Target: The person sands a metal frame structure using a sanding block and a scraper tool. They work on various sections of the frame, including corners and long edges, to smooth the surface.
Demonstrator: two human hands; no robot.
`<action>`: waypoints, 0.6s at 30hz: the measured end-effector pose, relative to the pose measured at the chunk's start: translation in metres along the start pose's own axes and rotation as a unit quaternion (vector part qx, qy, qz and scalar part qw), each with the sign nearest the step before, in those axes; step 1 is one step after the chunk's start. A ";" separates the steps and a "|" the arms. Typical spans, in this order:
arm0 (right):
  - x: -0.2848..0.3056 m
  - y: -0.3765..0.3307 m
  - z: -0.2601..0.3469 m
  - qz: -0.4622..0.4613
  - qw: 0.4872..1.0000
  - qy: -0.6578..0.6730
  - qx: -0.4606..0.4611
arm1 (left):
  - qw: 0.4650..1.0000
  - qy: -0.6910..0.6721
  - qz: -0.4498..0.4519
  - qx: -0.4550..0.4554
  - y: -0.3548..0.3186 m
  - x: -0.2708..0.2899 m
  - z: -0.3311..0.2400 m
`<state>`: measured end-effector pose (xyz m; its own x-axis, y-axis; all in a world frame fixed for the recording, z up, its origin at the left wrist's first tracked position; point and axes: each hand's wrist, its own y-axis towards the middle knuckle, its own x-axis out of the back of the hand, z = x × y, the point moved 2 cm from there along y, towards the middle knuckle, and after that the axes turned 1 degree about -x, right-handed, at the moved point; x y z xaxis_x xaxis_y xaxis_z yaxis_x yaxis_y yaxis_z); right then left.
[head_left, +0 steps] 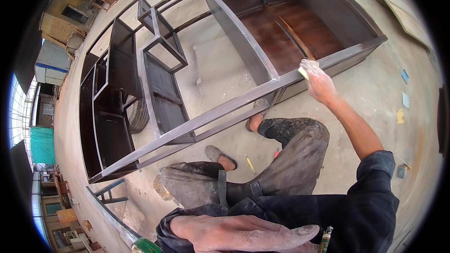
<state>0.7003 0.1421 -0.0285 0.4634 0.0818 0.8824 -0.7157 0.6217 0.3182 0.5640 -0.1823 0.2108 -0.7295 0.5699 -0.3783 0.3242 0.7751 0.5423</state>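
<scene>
A large dark wooden shelf unit lies on the floor before me, its front rails greyish and dusty. My right hand reaches out to the near rail beside the red-brown panelled compartment. Its dusty fingers are closed on a folded piece of pale yellow sandpaper, which is at the rail's edge. Close to my body, my left hand stretches its whitened fingers out flat toward the right. Near those fingertips stands a small tube-like item; whether they touch it I cannot tell.
Small blue, whitish and yellow sheets lie on the floor at right. A yellow stick-shaped tool rests between my feet. A tyre shows through the frame. At lower left are a green-topped container and a dark frame.
</scene>
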 end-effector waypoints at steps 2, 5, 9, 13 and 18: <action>0.013 -0.013 -0.058 -0.051 0.986 -0.051 -0.152 | 0.998 -0.024 0.042 -0.032 0.001 0.005 0.002; -0.034 -0.012 0.063 -0.071 0.997 -0.014 -0.021 | 0.996 -0.052 -0.015 -0.067 -0.001 -0.005 -0.004; -0.058 -0.019 0.174 -0.002 0.992 0.068 0.108 | 0.991 -0.045 -0.050 -0.115 -0.010 -0.013 -0.003; -0.022 -0.023 0.023 -0.036 0.998 -0.034 -0.024 | 0.993 -0.005 -0.069 -0.090 -0.029 -0.009 -0.022; -0.062 -0.016 0.162 -0.056 0.997 0.007 0.045 | 0.931 0.238 -0.240 0.136 -0.084 0.022 -0.036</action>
<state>0.5984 0.0013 -0.0321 0.5499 0.0264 0.8348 -0.7027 0.5549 0.4453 0.4984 -0.2447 0.1837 -0.9930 0.0057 -0.1180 -0.0135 0.9867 0.1619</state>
